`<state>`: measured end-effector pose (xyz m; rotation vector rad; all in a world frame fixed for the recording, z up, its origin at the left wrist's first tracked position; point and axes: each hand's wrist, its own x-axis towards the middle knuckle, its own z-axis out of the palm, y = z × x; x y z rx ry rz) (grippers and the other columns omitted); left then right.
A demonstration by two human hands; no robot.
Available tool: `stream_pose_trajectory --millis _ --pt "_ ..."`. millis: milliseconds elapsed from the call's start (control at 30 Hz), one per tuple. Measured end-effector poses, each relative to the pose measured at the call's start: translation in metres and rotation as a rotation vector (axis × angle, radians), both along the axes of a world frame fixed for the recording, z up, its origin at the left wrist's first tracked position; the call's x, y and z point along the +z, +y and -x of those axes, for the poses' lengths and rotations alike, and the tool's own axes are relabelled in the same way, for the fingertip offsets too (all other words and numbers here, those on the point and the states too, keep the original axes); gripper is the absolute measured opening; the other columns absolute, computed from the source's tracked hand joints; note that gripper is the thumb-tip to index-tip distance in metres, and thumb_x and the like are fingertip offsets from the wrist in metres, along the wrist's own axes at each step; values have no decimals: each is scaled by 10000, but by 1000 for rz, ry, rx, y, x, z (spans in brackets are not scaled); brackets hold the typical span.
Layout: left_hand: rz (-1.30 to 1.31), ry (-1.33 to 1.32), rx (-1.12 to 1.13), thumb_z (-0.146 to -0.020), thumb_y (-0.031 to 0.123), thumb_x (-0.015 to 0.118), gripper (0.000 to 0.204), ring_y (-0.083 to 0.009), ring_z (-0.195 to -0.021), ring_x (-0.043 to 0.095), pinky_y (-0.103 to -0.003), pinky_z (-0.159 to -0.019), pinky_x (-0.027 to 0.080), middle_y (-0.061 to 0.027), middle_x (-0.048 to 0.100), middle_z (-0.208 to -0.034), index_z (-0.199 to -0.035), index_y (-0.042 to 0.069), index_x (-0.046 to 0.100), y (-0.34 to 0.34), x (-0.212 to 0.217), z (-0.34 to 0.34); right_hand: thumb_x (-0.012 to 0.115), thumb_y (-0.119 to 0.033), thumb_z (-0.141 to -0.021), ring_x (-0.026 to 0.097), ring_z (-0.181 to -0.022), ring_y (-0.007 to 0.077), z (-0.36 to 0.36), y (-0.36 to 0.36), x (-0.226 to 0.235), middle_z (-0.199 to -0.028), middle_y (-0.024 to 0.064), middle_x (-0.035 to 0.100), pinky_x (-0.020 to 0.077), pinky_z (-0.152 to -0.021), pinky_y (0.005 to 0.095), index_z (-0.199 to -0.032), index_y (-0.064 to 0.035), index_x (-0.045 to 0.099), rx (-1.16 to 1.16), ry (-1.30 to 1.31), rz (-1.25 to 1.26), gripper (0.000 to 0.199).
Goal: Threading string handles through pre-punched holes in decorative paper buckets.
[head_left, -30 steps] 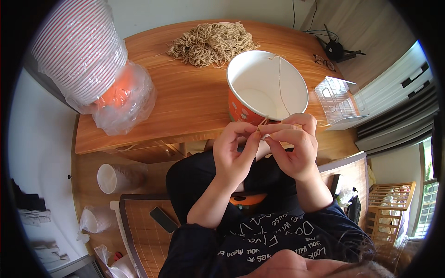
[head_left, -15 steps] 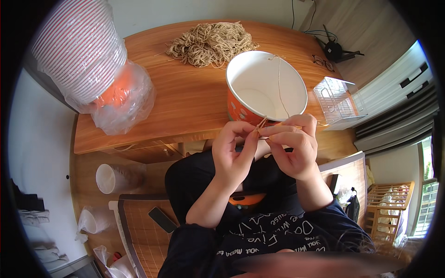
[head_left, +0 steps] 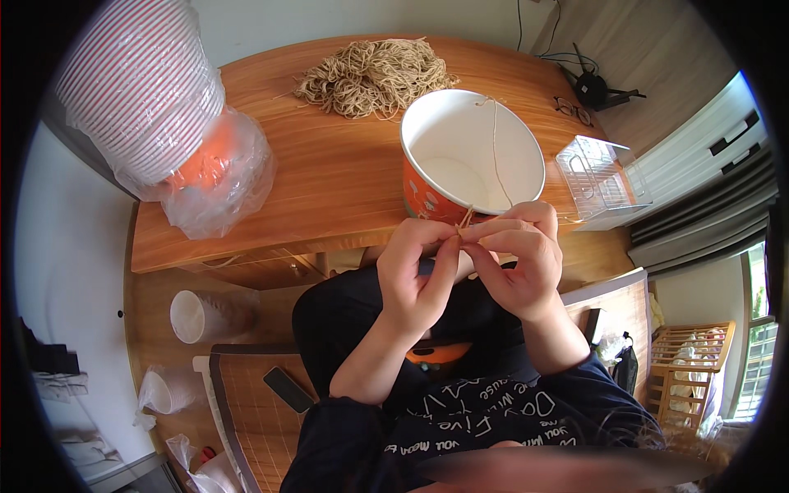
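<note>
A large paper bucket (head_left: 419, 191), orange outside and white inside, stands at the table's front edge. One tan string (head_left: 496, 144) hangs over its far rim and runs down across the inside toward my hands. Just in front of the bucket, my left hand (head_left: 413, 267) pinches the string between thumb and forefinger. My right hand (head_left: 522, 259) meets it there, its thumb and fingertips pressed together on the same string. Short ends stick up between the fingertips. Whether there is a knot is too small to tell.
A heap of tan string (head_left: 374, 78) lies at the back of the wooden table (head_left: 329, 164). Wrapped stacked buckets (head_left: 144, 90) stand at the left. Glasses (head_left: 573, 110), a black router (head_left: 593, 86) and a clear rack (head_left: 596, 177) sit right. A phone (head_left: 288, 389) lies lower left.
My right thumb and fingers have drawn in closer to my left fingertips on the string. The bucket and the rest have stayed in place.
</note>
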<state>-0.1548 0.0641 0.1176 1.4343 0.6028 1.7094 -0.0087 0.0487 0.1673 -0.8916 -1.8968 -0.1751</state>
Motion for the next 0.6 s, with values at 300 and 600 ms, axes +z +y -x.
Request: stream_pose_trajectory --millis 300,600 --pt "-49 86 74 -854 -71 643 102 -225 -771 627 -299 -698 490 -109 648 -880 -932 -8 622 2 -4 2 791 55 -683 581 -880 175 5 1 9 -934 -38 702 414 -803 301 -1024 -111 649 -4 111 166 404" --pt "-157 205 195 -797 -60 685 140 -274 -774 606 -349 -684 483 -92 662 -859 -907 17 641 4 3 6 800 12 -673 579 -894 174 -3 2 19 -944 -58 685 380 -836 325 -1058 -148 654 -31 -69 115 442"
